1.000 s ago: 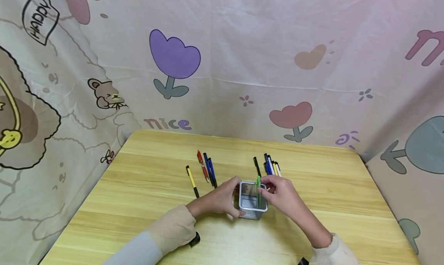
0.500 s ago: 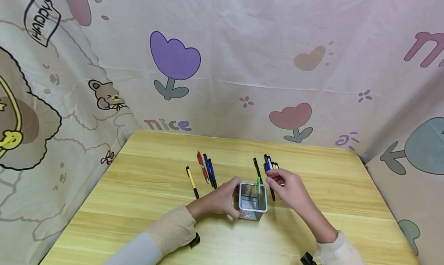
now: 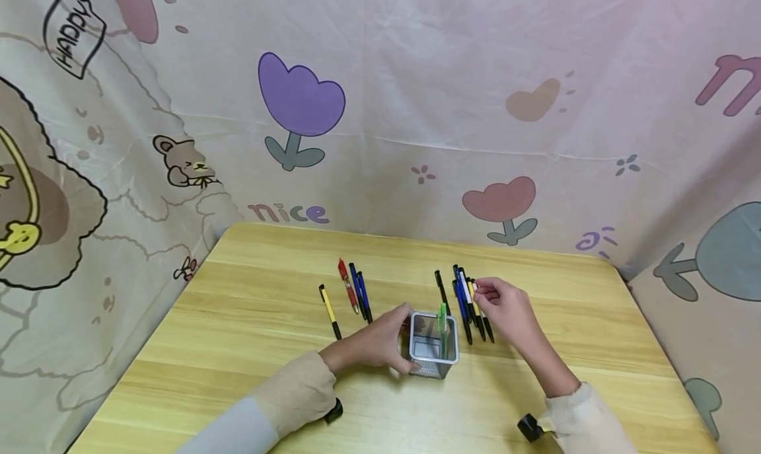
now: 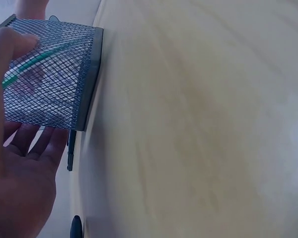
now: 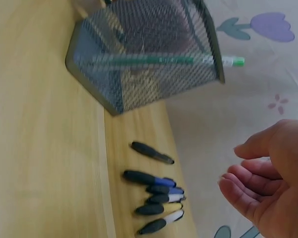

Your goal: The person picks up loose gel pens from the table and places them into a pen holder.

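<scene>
A square silver mesh pen holder (image 3: 434, 368) stands on the table, and a green pen (image 3: 442, 322) leans upright inside it. My left hand (image 3: 380, 338) grips the holder from its left side; in the left wrist view the thumb lies over the mesh (image 4: 49, 94) and the fingers pass behind it. My right hand (image 3: 502, 308) hovers at the right edge of a group of pens, thumb and fingers apart and loosely bent. Nothing lies between them in the right wrist view. That group holds blue pens (image 3: 461, 303), a white pen (image 5: 175, 216) and a yellow pen (image 5: 151, 208).
Left of the holder lie a yellow pen (image 3: 328, 305), a red pen (image 3: 347, 282) and two blue pens (image 3: 364, 294). A black pen (image 3: 440, 283) lies just behind the holder. The wooden table (image 3: 255, 289) ends at a printed curtain (image 3: 386, 110).
My right hand has let go of the green pen, now standing in the holder, and has moved right and back to the pens there. My left hand has stayed on the holder.
</scene>
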The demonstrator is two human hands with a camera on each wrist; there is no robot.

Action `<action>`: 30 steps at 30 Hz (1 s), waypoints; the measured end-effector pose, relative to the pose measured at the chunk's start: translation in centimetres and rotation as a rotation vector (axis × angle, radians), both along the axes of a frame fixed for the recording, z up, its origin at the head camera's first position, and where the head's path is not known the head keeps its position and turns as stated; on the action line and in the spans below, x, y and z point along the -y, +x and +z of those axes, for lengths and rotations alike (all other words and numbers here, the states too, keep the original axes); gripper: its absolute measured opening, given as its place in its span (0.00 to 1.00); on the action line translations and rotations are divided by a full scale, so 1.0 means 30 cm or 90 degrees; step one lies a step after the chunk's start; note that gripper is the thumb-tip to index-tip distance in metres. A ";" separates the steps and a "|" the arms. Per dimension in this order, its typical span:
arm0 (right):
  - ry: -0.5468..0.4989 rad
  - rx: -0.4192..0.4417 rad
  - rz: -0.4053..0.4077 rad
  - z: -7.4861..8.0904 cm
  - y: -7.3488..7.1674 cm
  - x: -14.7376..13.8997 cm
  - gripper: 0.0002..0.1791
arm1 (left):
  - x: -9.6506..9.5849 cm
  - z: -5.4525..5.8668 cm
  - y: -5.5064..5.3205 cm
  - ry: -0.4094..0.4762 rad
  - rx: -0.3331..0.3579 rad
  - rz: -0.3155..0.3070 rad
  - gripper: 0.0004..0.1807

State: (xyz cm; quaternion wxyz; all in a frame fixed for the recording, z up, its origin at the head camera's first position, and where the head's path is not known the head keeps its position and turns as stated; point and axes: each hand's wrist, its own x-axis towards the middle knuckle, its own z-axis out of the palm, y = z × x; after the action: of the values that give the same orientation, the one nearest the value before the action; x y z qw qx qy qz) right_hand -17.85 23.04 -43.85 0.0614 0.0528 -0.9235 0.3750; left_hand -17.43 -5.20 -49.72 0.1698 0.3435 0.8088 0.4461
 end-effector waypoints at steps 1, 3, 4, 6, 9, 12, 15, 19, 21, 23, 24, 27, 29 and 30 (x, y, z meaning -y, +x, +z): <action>0.005 0.006 -0.005 -0.004 -0.007 -0.003 0.16 | 0.000 0.001 0.000 0.001 0.000 -0.002 0.41; 0.016 0.016 -0.014 -0.012 -0.020 -0.009 0.16 | 0.000 0.001 -0.002 0.002 0.002 -0.004 0.41; 0.020 0.020 -0.018 -0.017 -0.027 -0.011 0.16 | 0.000 0.000 -0.002 0.000 0.004 -0.003 0.41; 0.028 0.023 -0.023 -0.027 -0.039 -0.015 0.17 | 0.000 0.001 -0.002 -0.002 0.009 -0.001 0.41; 0.041 0.024 -0.026 -0.045 -0.059 -0.021 0.17 | 0.000 0.002 -0.001 -0.006 0.016 0.001 0.41; 0.057 0.033 -0.029 -0.064 -0.081 -0.029 0.17 | 0.000 0.003 0.000 -0.006 0.015 0.001 0.41; 0.083 0.043 -0.035 -0.086 -0.104 -0.041 0.18 | -0.001 0.002 0.000 -0.006 0.008 -0.002 0.41; 0.113 0.054 -0.043 -0.113 -0.131 -0.056 0.17 | -0.003 0.005 -0.002 -0.008 0.003 -0.005 0.41; 0.117 0.070 -0.043 -0.124 -0.141 -0.060 0.17 | -0.003 0.007 -0.001 -0.010 0.005 -0.006 0.41; 0.116 0.091 -0.044 -0.131 -0.150 -0.060 0.18 | -0.003 0.009 0.000 -0.012 0.008 -0.004 0.41; 0.118 0.102 -0.045 -0.133 -0.154 -0.059 0.18 | -0.003 0.010 0.001 -0.014 0.010 -0.003 0.41; 0.138 0.118 -0.044 -0.136 -0.163 -0.052 0.19 | -0.003 0.011 0.002 -0.016 0.015 0.002 0.41; 0.155 0.123 -0.046 -0.135 -0.166 -0.046 0.19 | -0.003 0.011 0.003 -0.016 0.018 0.004 0.42; 0.165 0.126 -0.047 -0.135 -0.166 -0.043 0.19 | -0.003 0.010 0.003 -0.016 0.019 0.004 0.41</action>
State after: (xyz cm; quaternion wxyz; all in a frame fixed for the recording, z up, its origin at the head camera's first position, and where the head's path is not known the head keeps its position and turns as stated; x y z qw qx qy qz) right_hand -22.84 24.33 -47.90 -0.0236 -0.0113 -0.9669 0.2539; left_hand -17.34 -5.12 -49.41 0.1844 0.3321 0.8128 0.4417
